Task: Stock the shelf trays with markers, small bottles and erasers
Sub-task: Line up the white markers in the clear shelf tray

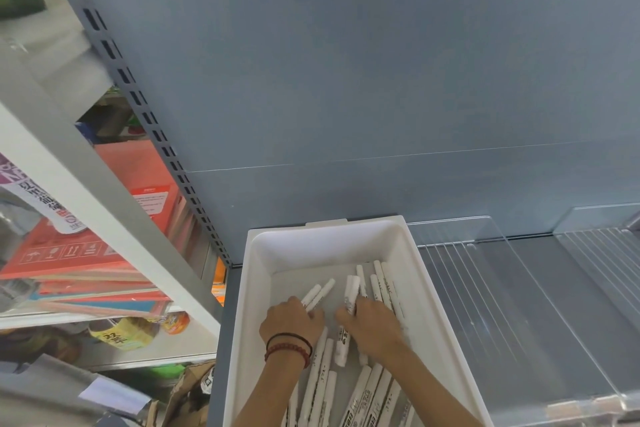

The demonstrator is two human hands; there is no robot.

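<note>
Tray: the white tray (322, 246) sits at the left end of the shelf (540, 291), its far wall against the blue back panel, just beside a clear divider (460, 236).
Markers: white markers (381, 284) lie in the tray's middle and near end – mostly lengthwise, a few crossing.
Left grip: the left hand (292, 321) has its fingers curled down round the near ends of two markers that angle off toward the far right.
Right grip: the right hand (372, 322) is closed round a short bunch of markers, thumb side toward the left hand.
Step in hand: probably squaring the loose markers into rows.
Doing it well: turn the slanted pair parallel to the tray's long walls, slide rather than lift, and press the bundles together – caps facing one way.
</note>
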